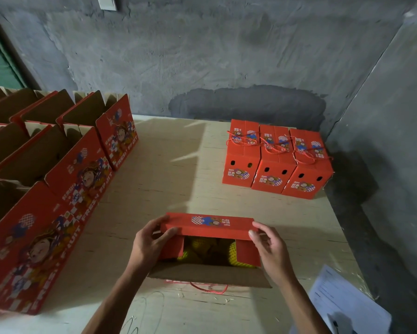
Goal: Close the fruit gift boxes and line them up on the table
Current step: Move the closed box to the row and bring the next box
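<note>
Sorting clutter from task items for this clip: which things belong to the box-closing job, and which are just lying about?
Job: open box with far flap held by left hand and right hand; closed boxes; unclosed boxes; table.
Lying about: papers.

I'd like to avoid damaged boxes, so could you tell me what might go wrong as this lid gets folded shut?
1. The far flap, held at its ends by the left hand and right hand, may buckle if pressed onto the yellow fruit beneath.
2. The red cord hangs outside the near flap and could get trapped.
3. The side flaps look only partly folded and may crease.
</note>
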`<state>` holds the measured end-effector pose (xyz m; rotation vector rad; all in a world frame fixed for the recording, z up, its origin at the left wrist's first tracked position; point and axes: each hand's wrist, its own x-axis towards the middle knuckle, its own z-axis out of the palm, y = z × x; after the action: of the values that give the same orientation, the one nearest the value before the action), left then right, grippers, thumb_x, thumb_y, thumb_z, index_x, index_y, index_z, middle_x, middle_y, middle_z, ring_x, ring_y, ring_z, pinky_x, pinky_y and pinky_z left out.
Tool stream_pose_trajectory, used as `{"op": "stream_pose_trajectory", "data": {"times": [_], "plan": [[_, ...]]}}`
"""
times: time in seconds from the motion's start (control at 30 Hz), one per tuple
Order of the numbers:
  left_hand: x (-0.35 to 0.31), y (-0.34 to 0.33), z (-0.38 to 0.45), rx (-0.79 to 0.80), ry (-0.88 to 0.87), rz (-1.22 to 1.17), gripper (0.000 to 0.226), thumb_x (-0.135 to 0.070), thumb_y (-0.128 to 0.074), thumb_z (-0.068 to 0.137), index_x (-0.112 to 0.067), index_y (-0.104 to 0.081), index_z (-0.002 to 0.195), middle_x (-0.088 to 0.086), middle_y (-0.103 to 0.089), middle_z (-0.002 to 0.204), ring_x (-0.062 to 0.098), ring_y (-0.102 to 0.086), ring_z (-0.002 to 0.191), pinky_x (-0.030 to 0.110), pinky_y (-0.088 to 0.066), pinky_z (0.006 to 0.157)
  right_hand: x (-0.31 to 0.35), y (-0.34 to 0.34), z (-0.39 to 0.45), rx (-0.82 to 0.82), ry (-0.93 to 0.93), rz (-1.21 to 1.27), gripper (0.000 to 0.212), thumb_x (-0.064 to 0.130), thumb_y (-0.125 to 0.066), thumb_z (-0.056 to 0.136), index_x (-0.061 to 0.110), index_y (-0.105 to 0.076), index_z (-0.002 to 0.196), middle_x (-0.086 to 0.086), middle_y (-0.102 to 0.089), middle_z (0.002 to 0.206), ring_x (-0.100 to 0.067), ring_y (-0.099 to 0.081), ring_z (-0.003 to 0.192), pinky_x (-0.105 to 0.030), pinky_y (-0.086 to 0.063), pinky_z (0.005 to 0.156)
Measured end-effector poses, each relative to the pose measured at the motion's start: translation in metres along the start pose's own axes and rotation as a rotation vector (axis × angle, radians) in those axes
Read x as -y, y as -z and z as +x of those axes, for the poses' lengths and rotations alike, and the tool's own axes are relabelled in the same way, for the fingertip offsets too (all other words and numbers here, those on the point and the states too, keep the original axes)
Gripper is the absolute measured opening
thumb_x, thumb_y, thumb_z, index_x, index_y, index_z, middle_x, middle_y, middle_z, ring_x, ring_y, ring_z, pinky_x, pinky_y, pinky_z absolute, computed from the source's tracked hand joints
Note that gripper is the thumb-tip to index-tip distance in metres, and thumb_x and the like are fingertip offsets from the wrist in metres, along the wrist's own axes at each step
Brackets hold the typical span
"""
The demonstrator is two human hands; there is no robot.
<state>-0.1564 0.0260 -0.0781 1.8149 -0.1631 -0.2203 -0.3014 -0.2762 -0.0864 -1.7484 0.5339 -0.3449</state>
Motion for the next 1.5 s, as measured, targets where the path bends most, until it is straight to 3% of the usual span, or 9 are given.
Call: {"op": "stream_pose_trajectory", "data": {"times": [0.1,0.27,0.53,0.63,0.77,0.9,1.13,1.33,1.5], "plan": [[0.002,-0.001,0.002,-0.007,-0.051,0.049,0.049,-0.041,-0.080,0.079,-0.029,-0.068,0.125,-0.008,-0.061,0.116,0.011,-0.068,0.096,0.020,-0.059,0.068,0.001,0.001,0.000,0.048,-0.009,-0.010,0.044,0.049,-0.076,0.089,0.043,-0.063,0.130,0.009,-0.067,0.125,-0.012,-0.071,0.107,-0.037,-0.064,0.080],[0.012,0.005,0.011,0.009,-0.187,0.300,0.043,-0.048,-0.077,0.076,-0.030,-0.069,0.115,-0.008,-0.052,0.113,0.012,-0.060,0.099,0.009,-0.052,0.065,0.003,0.004,0.004,0.068,0.140,-0.287,0.050,0.046,-0.074,0.089,0.028,-0.062,0.135,0.011,-0.057,0.124,0.002,-0.060,0.110,-0.014,-0.056,0.077],[0.014,0.010,0.019,0.104,-0.324,0.445,0.042,-0.040,-0.074,0.091,-0.025,-0.065,0.129,-0.021,-0.051,0.144,0.006,-0.050,0.135,0.035,-0.048,0.108,0.004,0.006,0.005,0.018,0.413,-0.685,0.046,0.047,-0.069,0.092,0.018,-0.068,0.128,0.008,-0.056,0.106,-0.005,-0.059,0.079,-0.026,-0.055,0.063],[0.008,0.011,0.016,0.105,-0.398,0.508,0.048,-0.038,-0.074,0.091,-0.020,-0.066,0.135,-0.022,-0.049,0.143,0.000,-0.043,0.139,0.028,-0.039,0.114,0.004,0.010,0.011,0.005,0.517,-0.825,0.047,0.052,-0.067,0.092,0.018,-0.070,0.125,0.002,-0.060,0.121,-0.010,-0.064,0.095,-0.026,-0.058,0.068],[0.003,0.011,0.020,0.112,-0.447,0.591,0.047,-0.035,-0.073,0.092,-0.015,-0.067,0.134,-0.009,-0.054,0.145,0.004,-0.043,0.139,0.023,-0.033,0.115,0.002,0.008,0.018,0.086,0.577,-0.781,0.053,0.039,-0.068,0.097,0.016,-0.059,0.144,-0.003,-0.053,0.151,-0.016,-0.052,0.136,-0.039,-0.053,0.104],[0.002,0.011,0.021,0.095,-0.443,0.586,0.042,-0.032,-0.076,0.090,-0.016,-0.071,0.129,-0.004,-0.060,0.142,0.005,-0.047,0.137,0.017,-0.032,0.114,-0.003,0.007,0.021,0.089,0.591,-0.739,0.048,0.034,-0.069,0.096,0.015,-0.064,0.139,-0.002,-0.058,0.147,-0.017,-0.053,0.136,-0.041,-0.053,0.104],[-0.002,0.009,0.018,0.075,-0.471,0.603,0.044,-0.037,-0.070,0.085,-0.008,-0.076,0.118,0.007,-0.068,0.131,0.022,-0.061,0.128,0.041,-0.052,0.106,-0.009,0.002,0.025,0.048,0.591,-0.734,0.045,0.028,-0.078,0.088,0.012,-0.071,0.129,-0.007,-0.064,0.140,-0.021,-0.060,0.129,-0.042,-0.057,0.099],[-0.002,0.008,0.022,0.065,-0.503,0.617,0.043,-0.038,-0.072,0.084,-0.007,-0.078,0.114,0.007,-0.070,0.127,0.022,-0.064,0.124,0.040,-0.055,0.102,-0.009,0.002,0.028,0.045,0.582,-0.703,0.044,0.033,-0.075,0.088,0.011,-0.072,0.126,-0.008,-0.064,0.139,-0.022,-0.061,0.129,-0.042,-0.057,0.100],[0.001,0.021,0.023,0.164,-0.612,0.625,0.065,-0.059,-0.048,0.096,-0.005,-0.076,0.118,0.008,-0.068,0.131,0.024,-0.062,0.128,0.037,-0.053,0.105,-0.013,0.000,0.023,0.046,0.571,-0.662,0.045,0.034,-0.076,0.088,0.013,-0.072,0.128,-0.005,-0.062,0.142,-0.018,-0.058,0.132,-0.041,-0.055,0.103]]}}
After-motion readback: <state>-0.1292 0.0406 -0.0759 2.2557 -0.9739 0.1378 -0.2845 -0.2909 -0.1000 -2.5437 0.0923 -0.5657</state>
